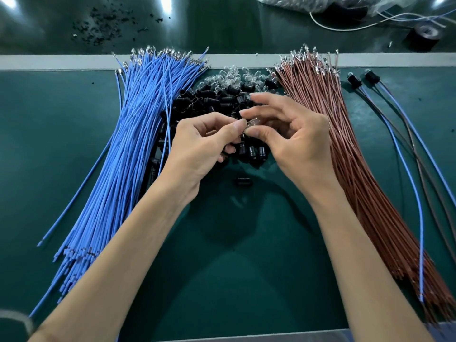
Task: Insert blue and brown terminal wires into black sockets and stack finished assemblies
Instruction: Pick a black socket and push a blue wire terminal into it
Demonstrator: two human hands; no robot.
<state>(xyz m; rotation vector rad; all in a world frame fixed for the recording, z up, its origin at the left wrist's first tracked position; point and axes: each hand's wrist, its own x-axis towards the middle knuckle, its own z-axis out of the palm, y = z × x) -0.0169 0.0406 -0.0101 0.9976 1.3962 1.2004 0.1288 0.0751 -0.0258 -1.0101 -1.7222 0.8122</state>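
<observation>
Head view. Left hand and right hand meet above heap of black sockets at middle of desk. Thumb and forefinger of each clamped on one small clear bulb. Other fingers of right hand lifted apart, probably to keep part in sight.

Blue wires fanned left, brown wires fanned right, terminals at far end, so each bundle lies beside its own hand. Finished assemblies lie far right, beyond brown wires.

No trays. Plastic bag at far edge, contents indistinct.

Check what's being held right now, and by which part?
A small clear bulb, pinched at its left end by the left hand and at its right end by the right hand.
</observation>
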